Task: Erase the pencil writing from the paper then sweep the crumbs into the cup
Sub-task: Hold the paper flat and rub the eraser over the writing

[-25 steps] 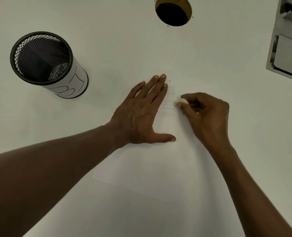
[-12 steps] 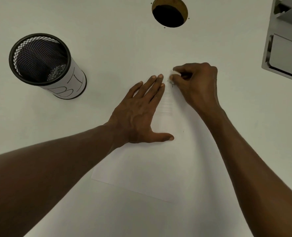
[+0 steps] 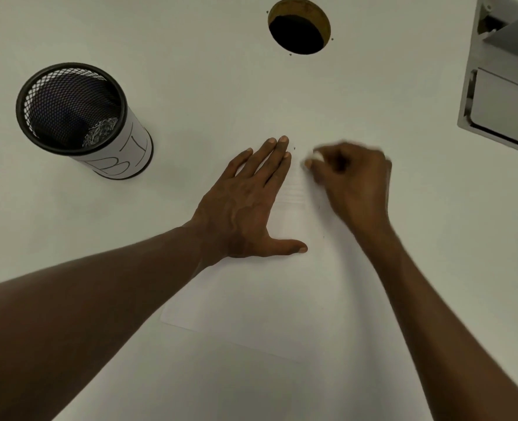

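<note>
A white sheet of paper (image 3: 251, 302) lies on the white table in front of me. My left hand (image 3: 251, 202) presses flat on its left part, fingers straight and thumb spread. My right hand (image 3: 352, 180), blurred by motion, pinches a small white eraser (image 3: 312, 158) against the paper's far end, just right of my left fingertips. Faint rubbed lines show on the paper between the two hands. A few tiny dark crumbs dot the sheet near the eraser. The black mesh cup (image 3: 78, 117), wrapped in a marked white label, stands upright at the far left.
A round cable hole (image 3: 298, 25) opens in the table at the far middle. A grey metal unit (image 3: 506, 83) sits at the far right edge. Something crumpled and silvery lies inside the cup.
My right hand has rubbed the eraser back and forth: away toward the paper's far end, then back toward me and slightly right. My left hand has stayed pressed in place.
</note>
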